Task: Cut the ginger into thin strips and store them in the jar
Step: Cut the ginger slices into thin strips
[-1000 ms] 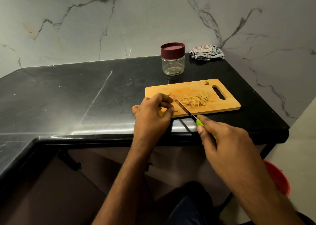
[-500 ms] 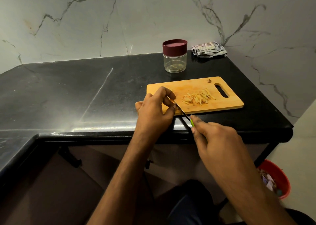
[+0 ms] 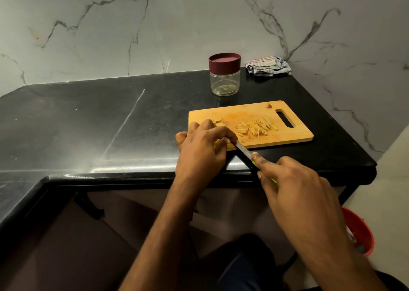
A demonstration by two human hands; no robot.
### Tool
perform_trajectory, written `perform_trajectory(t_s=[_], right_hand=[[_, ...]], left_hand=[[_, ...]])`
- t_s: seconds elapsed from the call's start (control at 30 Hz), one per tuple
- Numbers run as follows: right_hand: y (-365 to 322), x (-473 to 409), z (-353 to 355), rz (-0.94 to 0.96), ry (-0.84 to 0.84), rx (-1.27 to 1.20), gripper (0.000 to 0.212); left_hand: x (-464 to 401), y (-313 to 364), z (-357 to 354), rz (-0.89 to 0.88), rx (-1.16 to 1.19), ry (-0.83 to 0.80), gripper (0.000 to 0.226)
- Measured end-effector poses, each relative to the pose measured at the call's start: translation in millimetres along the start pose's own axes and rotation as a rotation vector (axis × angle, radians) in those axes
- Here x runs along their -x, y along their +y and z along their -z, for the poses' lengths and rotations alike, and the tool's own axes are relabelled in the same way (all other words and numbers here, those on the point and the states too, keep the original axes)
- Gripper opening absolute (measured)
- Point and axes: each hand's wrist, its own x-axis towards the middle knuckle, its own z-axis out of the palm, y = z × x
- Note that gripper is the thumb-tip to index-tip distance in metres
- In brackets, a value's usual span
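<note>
Left hand pins pale, stiff ginger slices on the wooden board; right hand grips the green-handled knife. Strips probably scatter easily.

Two bare forearms are seen reaching in from the lower edge of the view, and no sleeves are visible on either of them. The left hand and the right hand are uncovered; no gloves, rings, watch or bracelets are seen. Short, plain nails are seen on the fingers. Dark blue trousers are worn, seen at the bottom between the arms.
</note>
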Motion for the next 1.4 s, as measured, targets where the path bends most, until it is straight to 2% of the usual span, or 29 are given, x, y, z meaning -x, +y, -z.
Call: perform_trajectory(t_s=[0.17, 0.23, 0.4, 0.9, 1.0, 1.17, 1.4], right_hand=[[0.3, -1.3, -1.2, 0.013, 0.007, -0.028, 0.044], [1.0, -1.4, -0.9, 0.004, 0.012, -0.068, 0.042], [0.2, -1.5, -1.2, 0.031, 0.042, -0.202, 0.040], [-13.1, -12.1, -6.6, 0.035, -0.021, -0.194, 0.041], [-10.1, -7.0, -0.1, 0.044, -0.024, -0.141, 0.044], [-2.0, 1.2, 8.4, -0.005, -0.021, -0.008, 0.047], [-1.8, -3.1, 3.3, 0.007, -0.023, 0.029, 0.045]], left_hand=[[-2.0, -1.5, -1.4, -0.027, -0.073, -0.051, 0.042], [-2.1, -1.9, -1.6, -0.005, -0.006, -0.026, 0.045], [-0.6, -6.2, -3.8, 0.103, 0.234, 0.101, 0.034], [-0.4, -6.1, -3.1, 0.119, 0.248, 0.122, 0.034], [0.0, -4.0, -2.3, 0.117, 0.223, 0.109, 0.033], [-0.3, -2.4, -1.5, 0.038, 0.072, 0.080, 0.016], [-0.1, -0.9, -2.3, -0.043, -0.065, -0.008, 0.035]])
